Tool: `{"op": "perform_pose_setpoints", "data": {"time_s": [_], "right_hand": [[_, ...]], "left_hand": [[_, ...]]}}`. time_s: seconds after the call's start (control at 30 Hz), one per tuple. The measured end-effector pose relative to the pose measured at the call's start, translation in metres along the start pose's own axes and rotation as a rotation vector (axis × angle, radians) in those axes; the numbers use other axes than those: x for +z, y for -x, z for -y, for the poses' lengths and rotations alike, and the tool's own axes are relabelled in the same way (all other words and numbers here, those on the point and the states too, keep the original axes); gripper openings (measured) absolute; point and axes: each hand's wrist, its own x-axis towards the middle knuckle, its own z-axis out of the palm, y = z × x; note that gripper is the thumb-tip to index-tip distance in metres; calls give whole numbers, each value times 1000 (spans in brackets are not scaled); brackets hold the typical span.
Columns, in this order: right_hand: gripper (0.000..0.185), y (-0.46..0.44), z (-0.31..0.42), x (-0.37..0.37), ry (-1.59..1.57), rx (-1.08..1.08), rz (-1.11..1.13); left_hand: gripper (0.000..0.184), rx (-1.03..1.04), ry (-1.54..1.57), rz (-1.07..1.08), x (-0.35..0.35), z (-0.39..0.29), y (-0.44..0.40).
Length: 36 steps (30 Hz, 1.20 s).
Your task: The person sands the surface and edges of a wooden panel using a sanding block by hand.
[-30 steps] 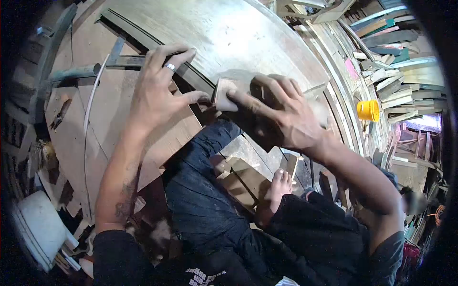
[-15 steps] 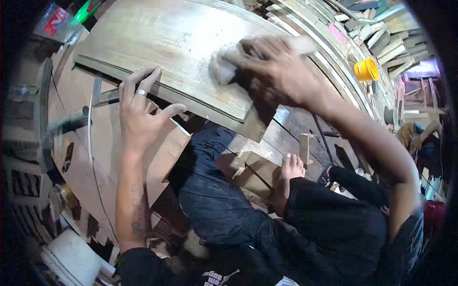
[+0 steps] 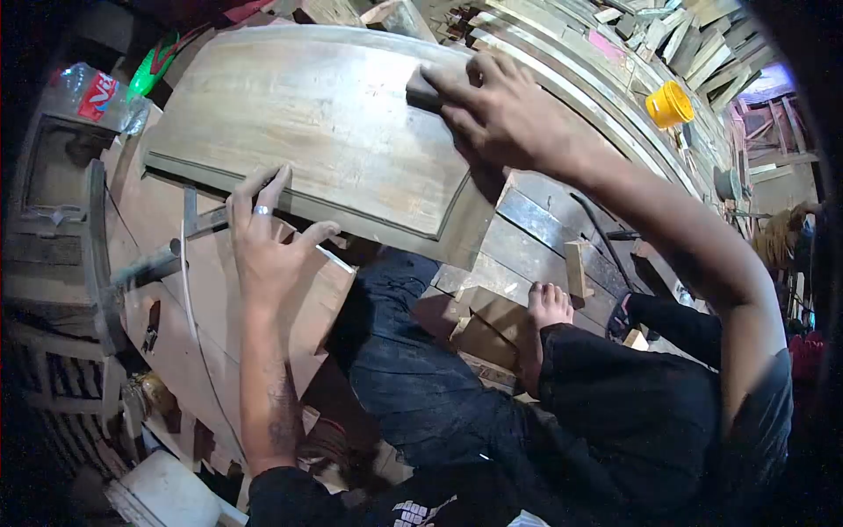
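Observation:
A wooden panel [image 3: 307, 123] with a raised middle and a stepped, darker border lies slanted before me. My left hand [image 3: 263, 228] rests its fingertips on the near edge of this panel, thumb spread away, a ring on one finger. Over the panel's right part, my right hand [image 3: 505, 114] is closed around a small dark block [image 3: 423, 90], like a sanding block, pressed on the surface. Most of the block is hidden behind the fingers.
A plastic bottle [image 3: 98, 97] with a red label lies at the upper left beside a green object [image 3: 147, 75]. Long wooden strips [image 3: 562, 97] run behind the panel. A yellow bucket [image 3: 669, 104] stands right, near piled offcuts. My bare foot [image 3: 551, 305] is on the plank floor.
My right hand has moved the block up and slightly right across the panel. My left hand stays at the near edge. The view has shifted a little.

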Motion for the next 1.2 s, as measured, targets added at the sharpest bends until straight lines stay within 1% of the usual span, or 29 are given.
{"op": "perform_pose_setpoints", "data": {"time_s": [0.03,0.07,0.13,0.17,0.23,0.27,0.33,0.37,0.4,0.47,0.5,0.53,0.6,0.63,0.67,0.7,0.73,0.8,0.87,0.93,1.0,1.07,1.1,1.13,1.17,1.2], "right_hand": [[57,1,4,-3,-4,44,59],[57,12,11,20,-80,-140,-111],[57,36,44,18,-146,-360,-59],[57,35,42,17,-149,-351,-57],[56,29,32,7,-198,-371,16],[55,22,21,2,-230,-209,8],[52,8,-6,4,-94,53,-87],[51,6,-16,17,-42,9,-235],[51,7,-8,13,-33,7,-246],[52,27,25,10,-210,-77,-73],[57,36,37,8,-260,-268,-50],[57,46,49,16,-246,-390,-168],[71,38,35,-1,-227,-369,89],[62,31,15,18,-254,-314,-76],[53,23,6,3,-260,-81,-44],[48,12,-18,8,-213,24,-105],[47,5,-30,5,-151,132,-96],[48,2,-27,5,-72,148,-194],[49,21,3,7,-266,43,-54],[54,40,38,3,-372,-242,38],[53,43,34,4,-230,-360,-50],[53,26,8,2,-262,-174,-75],[49,15,-7,0,-191,-17,-100],[46,11,-14,2,-196,155,-70],[47,13,-11,0,-144,94,-96],[47,13,-4,-7,-83,29,-130]], "left_hand": [[85,5,6,-3,-1,-1,0],[85,7,6,-3,-2,-2,0],[85,37,-48,11,-2,-3,-2],[84,-2,-31,59,-4,-2,0],[84,8,-33,62,-1,2,1],[84,16,-42,43,-2,3,1],[84,28,-40,38,-4,0,0],[84,23,-45,43,-4,0,1],[84,19,-49,45,-3,1,0],[86,23,-40,40,-3,3,1],[86,23,-51,41,-4,3,0],[86,23,-62,47,-3,2,0],[85,-24,-16,61,1,0,2],[85,-8,-6,49,1,0,2],[85,11,0,29,0,1,0],[85,14,-25,44,-4,-2,-1],[85,15,-30,37,-5,-3,0],[84,20,-58,33,-3,-1,0],[83,25,-29,26,-2,2,1],[84,40,-49,30,-3,1,0],[84,27,-27,25,-1,2,1],[84,20,-10,7,-1,1,0],[84,11,-10,8,-2,-2,-1],[84,1,-5,12,-2,-4,-1],[83,40,-51,14,-3,0,-1],[83,38,-44,1,-1,3,-4]]}}
